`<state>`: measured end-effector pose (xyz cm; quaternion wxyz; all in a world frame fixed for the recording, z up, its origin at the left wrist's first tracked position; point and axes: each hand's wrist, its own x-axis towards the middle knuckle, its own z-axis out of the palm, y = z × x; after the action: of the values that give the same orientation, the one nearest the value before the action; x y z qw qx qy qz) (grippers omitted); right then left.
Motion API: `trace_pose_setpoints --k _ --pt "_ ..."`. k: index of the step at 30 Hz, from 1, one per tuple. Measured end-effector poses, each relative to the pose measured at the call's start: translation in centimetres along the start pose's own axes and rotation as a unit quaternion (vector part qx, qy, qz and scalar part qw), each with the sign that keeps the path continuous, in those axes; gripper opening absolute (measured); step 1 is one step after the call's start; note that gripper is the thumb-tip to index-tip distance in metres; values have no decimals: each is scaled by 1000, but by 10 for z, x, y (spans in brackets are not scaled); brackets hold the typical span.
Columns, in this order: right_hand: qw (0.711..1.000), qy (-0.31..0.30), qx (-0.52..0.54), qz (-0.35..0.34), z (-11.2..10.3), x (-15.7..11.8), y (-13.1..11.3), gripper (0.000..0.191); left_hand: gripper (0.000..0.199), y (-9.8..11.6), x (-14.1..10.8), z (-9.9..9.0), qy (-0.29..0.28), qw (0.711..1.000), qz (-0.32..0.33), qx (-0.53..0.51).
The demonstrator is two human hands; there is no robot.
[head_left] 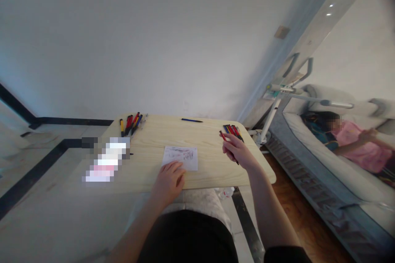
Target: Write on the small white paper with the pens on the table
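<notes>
A white sheet of paper (pixel 182 154) with dark and some reddish marks lies near the front of the light wooden table (pixel 148 164). My left hand (pixel 170 180) rests flat on its lower edge, fingers stretched out and holding nothing. To the right of the sheet, my right hand (pixel 240 153) is closed around a red and black pen (pixel 223 135), with the dark tip pointing down toward the tabletop. Just beyond that hand lies a row of several red, blue and black pens (pixel 233 130), partly hidden by it.
A blue pen (pixel 191 120) lies at the table's back edge. Several more pens (pixel 131 124) are grouped at the back left, above a pixelated patch. Right of the table stand a metal frame (pixel 273 117) and a grey sofa (pixel 321 176), where a person in pink lies.
</notes>
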<state>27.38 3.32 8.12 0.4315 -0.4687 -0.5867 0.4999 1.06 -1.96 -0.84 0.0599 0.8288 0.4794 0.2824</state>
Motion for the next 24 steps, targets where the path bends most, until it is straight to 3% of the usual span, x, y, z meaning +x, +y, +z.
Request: trace_pose_setpoints --k 3,6,10,11,13,14,16,20,24 --pt "999 22 -40 15 5 8 5 29 22 0 0 0 0 1000 -2 -1" --pt "995 42 -91 17 16 15 13 34 22 -1 0 0 2 1000 2 -4" --pt "990 22 -133 -32 22 3 -12 39 21 -1 -1 0 13 1000 4 -6" --pt "992 -11 -125 -29 20 -6 -25 39 20 -1 -2 0 16 1000 4 -7" --pt "986 -146 -81 -12 10 -27 -48 37 20 -1 -2 0 18 1000 6 -8" --pt "977 -201 -63 -38 3 -38 -56 34 20 0 -2 1 17 1000 7 -8" --pt "965 -236 -56 -103 -6 -51 -59 32 20 0 -1 0 15 1000 6 -8" --pt "984 -83 -65 -144 3 -41 -21 38 20 0 -1 0 12 1000 1 -6" --pt "990 23 -94 -107 27 -15 20 16 21 0 -1 -1 9 1000 -2 -10"
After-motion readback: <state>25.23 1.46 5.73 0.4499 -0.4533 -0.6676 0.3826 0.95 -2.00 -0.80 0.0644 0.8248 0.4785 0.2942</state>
